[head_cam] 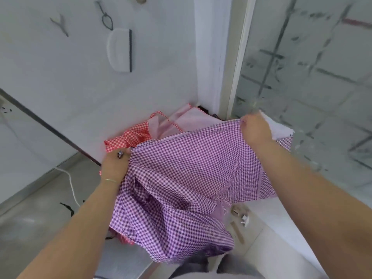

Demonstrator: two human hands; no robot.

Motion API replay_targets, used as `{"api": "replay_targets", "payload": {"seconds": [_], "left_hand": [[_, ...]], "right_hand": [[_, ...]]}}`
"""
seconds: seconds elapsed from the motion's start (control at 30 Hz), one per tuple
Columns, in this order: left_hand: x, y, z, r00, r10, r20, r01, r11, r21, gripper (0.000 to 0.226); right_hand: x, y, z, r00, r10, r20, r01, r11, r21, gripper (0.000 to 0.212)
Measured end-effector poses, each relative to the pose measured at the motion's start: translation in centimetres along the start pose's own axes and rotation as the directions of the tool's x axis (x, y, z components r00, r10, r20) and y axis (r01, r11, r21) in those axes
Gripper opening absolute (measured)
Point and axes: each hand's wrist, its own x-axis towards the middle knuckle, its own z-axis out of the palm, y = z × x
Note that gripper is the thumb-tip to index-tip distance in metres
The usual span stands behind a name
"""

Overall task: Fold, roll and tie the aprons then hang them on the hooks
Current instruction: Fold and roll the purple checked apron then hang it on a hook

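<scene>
Purple apron (193, 174) is stretched between both hands over the desk (259, 210) in the corner; the left hand (114, 166) pinches one top corner, the right hand (255, 129) pinches the other, each grip clamped on cloth. Its lower half sags in a bunch off the edge, so a fold made now would likely come out crooked, or the apron could slide floorward. Counted: two aprons, the purple one and a red apron (128, 139) beneath; two hooks (60, 24) on the wall.
</scene>
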Motion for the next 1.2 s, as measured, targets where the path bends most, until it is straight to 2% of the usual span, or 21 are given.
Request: {"api": "replay_targets", "payload": {"seconds": [0.13, 0.3, 0.37, 0.43, 0.47, 0.53, 0.6, 0.67, 0.77, 0.83, 0.9, 0.97, 1.0, 1.07, 1.13, 1.2], "left_hand": [[2.1, -2.6, 0.6, 0.995, 0.027, 0.100, -0.039, 0.992, 0.119, 0.038], [2.7, -3.2, 1.7, 0.902, 0.080, 0.425, -0.130, 0.987, 0.091, 0.032], [2.9, -2.9, 1.6, 0.926, 0.053, 0.374, -0.054, 0.999, -0.008, 0.030], [2.8, -3.2, 1.0, 0.992, -0.026, 0.122, 0.041, 0.991, -0.125, 0.030], [2.7, -3.4, 0.7, 0.998, -0.067, -0.011, 0.065, 0.988, -0.143, 0.032], [2.6, -3.6, -0.1, 0.980, -0.089, -0.179, 0.076, 0.994, -0.078, 0.037], [3.0, -3.8, -0.5, 0.968, -0.073, -0.241, 0.092, 0.993, 0.069, 0.040], [3.7, -4.2, -0.7, 0.977, -0.094, -0.193, 0.129, 0.975, 0.179, 0.040], [4.7, -5.4, -1.0, 0.967, -0.253, -0.040, 0.255, 0.936, 0.243, 0.037], [5.0, -5.8, -0.8, 0.951, -0.305, 0.055, 0.282, 0.924, 0.257, 0.033], [4.9, -5.5, -0.4, 0.946, -0.302, 0.118, 0.270, 0.936, 0.227, 0.035], [5.0, -5.1, -0.1, 0.949, -0.287, 0.132, 0.257, 0.943, 0.210, 0.038], [5.0, -5.0, 0.1, 0.949, -0.290, 0.122, 0.262, 0.943, 0.205, 0.039], [5.1, -4.7, 0.2, 0.943, -0.319, 0.094, 0.299, 0.937, 0.182, 0.039], [5.2, -4.5, 0.4, 0.940, -0.331, 0.085, 0.316, 0.936, 0.154, 0.039], [5.5, -4.8, 0.8, 0.946, -0.316, 0.069, 0.309, 0.946, 0.095, 0.039]], "right_hand": [[3.3, -1.9, 0.6, 0.996, 0.093, -0.008, -0.093, 0.996, 0.003, 0.031], [7.9, -4.2, 1.0, 0.985, 0.163, -0.049, -0.157, 0.982, 0.104, 0.031], [10.1, -5.7, 1.4, 0.983, 0.179, -0.031, -0.175, 0.979, 0.109, 0.033], [11.6, -7.7, 2.3, 0.988, 0.150, 0.033, -0.152, 0.986, 0.074, 0.037], [12.1, -8.7, 3.1, 0.992, 0.105, 0.072, -0.109, 0.993, 0.054, 0.035], [12.7, -10.2, 5.0, 0.987, 0.044, 0.152, -0.051, 0.998, 0.043, 0.028], [13.2, -11.4, 7.1, 0.986, 0.016, 0.164, -0.027, 0.998, 0.064, 0.030], [13.5, -12.2, 8.5, 0.994, 0.023, 0.111, -0.038, 0.990, 0.132, 0.031], [14.4, -13.3, 10.4, 0.998, -0.026, 0.063, 0.015, 0.987, 0.159, 0.029], [15.2, -13.4, 11.8, 0.994, -0.057, 0.092, 0.045, 0.990, 0.130, 0.028], [15.9, -12.9, 13.3, 0.981, -0.059, 0.183, 0.033, 0.989, 0.142, 0.031], [16.3, -12.4, 14.8, 0.943, -0.039, 0.330, -0.016, 0.987, 0.162, 0.048], [16.0, -12.4, 15.5, 0.915, -0.051, 0.400, -0.017, 0.986, 0.164, 0.064], [14.2, -13.0, 16.3, 0.877, -0.090, 0.472, 0.054, 0.995, 0.090, 0.094], [10.6, -14.5, 16.2, 0.896, -0.162, 0.414, 0.169, 0.985, 0.020, 0.094], [5.3, -16.4, 15.7, 0.890, -0.268, 0.368, 0.262, 0.963, 0.068, 0.078]]}}
